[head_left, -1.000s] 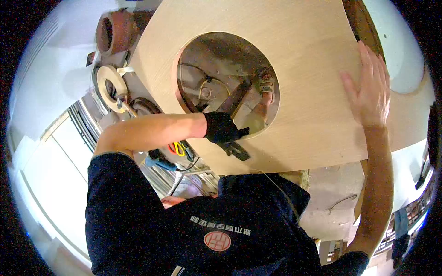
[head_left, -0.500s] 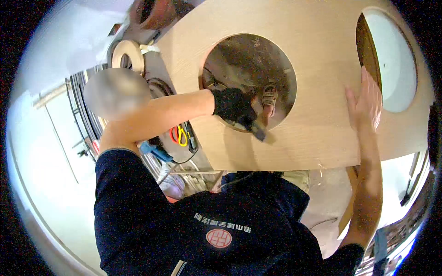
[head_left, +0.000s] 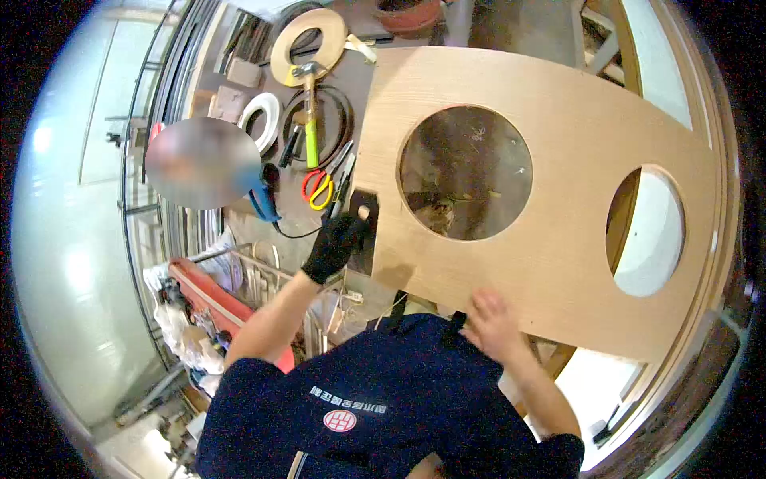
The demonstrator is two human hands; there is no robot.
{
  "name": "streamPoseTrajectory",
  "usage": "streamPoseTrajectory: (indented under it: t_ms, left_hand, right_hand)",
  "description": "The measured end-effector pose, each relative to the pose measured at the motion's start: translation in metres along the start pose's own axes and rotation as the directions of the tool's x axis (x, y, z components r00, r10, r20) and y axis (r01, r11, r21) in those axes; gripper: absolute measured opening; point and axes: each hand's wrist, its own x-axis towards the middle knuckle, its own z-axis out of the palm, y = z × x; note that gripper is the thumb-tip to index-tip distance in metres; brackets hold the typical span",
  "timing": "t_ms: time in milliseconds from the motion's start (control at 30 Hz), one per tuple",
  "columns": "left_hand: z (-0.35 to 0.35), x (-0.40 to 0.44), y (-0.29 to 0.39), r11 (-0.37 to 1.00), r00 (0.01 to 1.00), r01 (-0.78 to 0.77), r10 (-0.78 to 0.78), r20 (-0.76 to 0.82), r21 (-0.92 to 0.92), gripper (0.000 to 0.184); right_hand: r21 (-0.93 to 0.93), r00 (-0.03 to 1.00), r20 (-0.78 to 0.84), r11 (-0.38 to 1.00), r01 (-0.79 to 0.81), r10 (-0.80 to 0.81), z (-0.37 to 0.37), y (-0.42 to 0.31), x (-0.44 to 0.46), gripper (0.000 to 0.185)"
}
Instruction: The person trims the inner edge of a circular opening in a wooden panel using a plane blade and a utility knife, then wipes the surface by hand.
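A wood-grained panel [head_left: 566, 199] with two large round cut-outs lies in front of me. My left hand [head_left: 335, 243], in a black glove, is at the panel's left edge. Its fingers are closed on a dark flat tool [head_left: 365, 201] with a pale round spot; the exact kind is unclear. My bare right hand [head_left: 493, 326] lies on the panel near its front edge, fingers stretched out. Just beyond the left hand are scissors [head_left: 319, 188] with red and yellow handles and a utility knife [head_left: 345, 184].
A hammer [head_left: 310, 120] with a green handle lies on the dark tabletop beside rolls of pale edge banding [head_left: 333, 44] and white banding [head_left: 270, 120]. A blue corded tool [head_left: 262, 195] lies to the left. A red object [head_left: 211, 291] is at lower left.
My left hand has moved from the nearer cut-out to the panel's left edge, still with the dark tool. My right hand has moved from beside the right cut-out to the front edge.
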Motion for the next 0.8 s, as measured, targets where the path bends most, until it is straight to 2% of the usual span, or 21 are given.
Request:
streamPoseTrajectory:
  t_ms: [33, 100, 200, 267, 300, 333, 367, 433, 467, 500, 533, 567, 600, 633, 667, 700, 767, 800]
  left_hand:
    - [-0.003, -0.003, -0.051, 0.991, 0.991, -0.131, 0.131, -0.001, -0.011, 0.034]
    - [0.005, -0.033, -0.08, 0.928, 0.998, -0.065, 0.061, -0.022, -0.368, 0.031]
    - [0.007, -0.049, -0.118, 0.96, 0.997, -0.07, 0.061, -0.042, -0.272, 0.027]
    - [0.012, -0.05, -0.144, 0.965, 0.999, -0.037, 0.038, -0.002, -0.26, 0.026]
    - [0.013, -0.048, -0.153, 0.967, 0.999, -0.022, 0.028, 0.021, -0.254, 0.025]
    - [0.015, -0.048, -0.15, 0.97, 1.0, -0.023, 0.027, 0.014, -0.242, 0.021]
    - [0.014, -0.044, -0.153, 0.984, 0.986, -0.154, 0.159, 0.048, -0.084, 0.02]
    - [0.011, -0.031, -0.157, 0.879, 0.902, -0.427, 0.4, 0.159, 0.213, 0.021]
    - [0.018, -0.025, -0.15, 0.823, 0.869, -0.495, 0.467, 0.163, 0.279, 0.026]
    - [0.025, -0.019, -0.144, 0.758, 0.831, -0.554, 0.531, 0.166, 0.345, 0.031]
    - [0.036, -0.007, -0.152, 0.71, 0.772, -0.636, 0.59, 0.236, 0.304, 0.03]
    - [0.048, 0.005, -0.155, 0.655, 0.703, -0.711, 0.645, 0.3, 0.256, 0.029]
    - [0.049, -0.002, -0.117, 0.651, 0.675, -0.737, 0.691, 0.26, 0.184, 0.023]
    - [0.067, 0.01, -0.126, 0.681, 0.688, -0.719, 0.669, 0.282, 0.138, 0.02]
    - [0.066, 0.005, -0.1, 0.661, 0.651, -0.749, 0.721, 0.238, 0.049, 0.021]
    - [0.063, 0.0, -0.075, 0.63, 0.613, -0.776, 0.766, 0.193, -0.034, 0.022]
    - [0.067, 0.011, -0.066, 0.715, 0.691, -0.678, 0.7, 0.181, -0.173, 0.025]
    - [0.07, 0.017, -0.062, 0.743, 0.729, -0.632, 0.667, 0.156, -0.219, 0.026]
  right_hand:
    - [-0.008, 0.999, 0.009, 0.999, 0.052, -0.052, 0.011, -0.004, -0.007, 0.05]
    - [-0.022, 0.988, 0.027, 0.988, 0.152, -0.151, 0.038, -0.01, -0.025, 0.036]
    - [-0.055, 0.967, 0.214, 0.987, 0.151, -0.136, 0.057, -0.003, -0.065, 0.032]
    - [-0.114, 0.958, 0.282, 0.993, -0.014, 0.046, 0.089, 0.016, -0.105, 0.033]
    - [-0.157, 0.842, 0.458, 0.958, -0.238, 0.284, 0.099, 0.025, -0.121, 0.033]
    - [-0.244, 0.637, 0.595, 0.866, -0.436, 0.489, 0.104, 0.034, -0.135, 0.033]
    - [-0.368, 0.366, 0.675, 0.722, -0.586, 0.641, 0.104, 0.038, -0.141, 0.034]
    - [-0.166, 0.63, 0.504, 0.782, -0.601, 0.591, 0.068, 0.006, -0.112, 0.034]
    - [-0.07, 0.735, 0.388, 0.813, -0.578, 0.556, 0.052, -0.018, -0.09, 0.034]
    - [0.082, 0.708, 0.419, 0.753, -0.652, 0.568, 0.048, -0.032, -0.06, 0.035]
    - [0.227, 0.686, 0.45, 0.669, -0.708, 0.573, 0.044, -0.045, -0.027, 0.037]
    - [0.339, 0.791, 0.301, 0.715, -0.611, 0.533, 0.036, -0.06, 0.003, 0.039]
    - [0.428, 0.866, 0.14, 0.759, -0.49, 0.48, 0.031, -0.074, 0.031, 0.04]
    - [0.539, 0.859, 0.037, 0.713, -0.448, 0.511, 0.03, -0.083, 0.061, 0.04]
    - [0.641, 0.836, -0.062, 0.664, -0.385, 0.545, 0.03, -0.092, 0.087, 0.039]
    - [0.685, 0.806, -0.05, 0.607, -0.402, 0.59, 0.023, -0.102, 0.111, 0.042]
    - [0.773, 0.743, -0.025, 0.484, -0.41, 0.669, 0.001, -0.113, 0.155, 0.047]
    - [0.814, 0.728, -0.026, 0.437, -0.382, 0.685, -0.002, -0.107, 0.166, 0.043]
